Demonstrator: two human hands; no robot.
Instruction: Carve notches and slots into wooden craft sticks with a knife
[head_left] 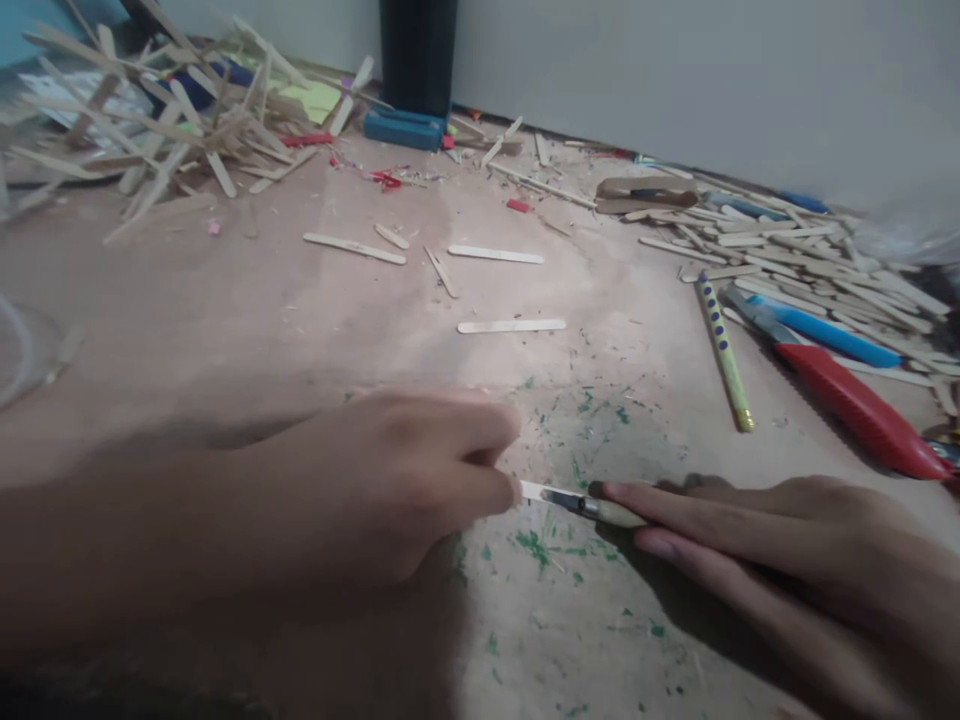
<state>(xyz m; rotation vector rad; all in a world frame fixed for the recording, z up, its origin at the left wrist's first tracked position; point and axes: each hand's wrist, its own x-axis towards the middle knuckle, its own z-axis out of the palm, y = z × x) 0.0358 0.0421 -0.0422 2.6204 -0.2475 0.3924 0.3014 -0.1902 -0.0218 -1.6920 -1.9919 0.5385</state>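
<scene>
Stick (531, 490) juts from the left grip (427, 480), a short pale end showing; its long axis runs left to right, dipping slightly toward the right grip (810, 550). Thumb and fingers of the left grip are pinched together on it. The right grip is closed on the handle of a knife (583, 504), whose blade points left, nearly in line with the stick and overlapping it in view; cutting contact cannot be told. Green flecks (534, 546) dot the bench (360, 340) between both grips. Beyond the right grip lie a spotted pencil (724, 355) and a red cutter (859, 410); beyond the left grip, another stick (511, 326) lies crosswise.
</scene>
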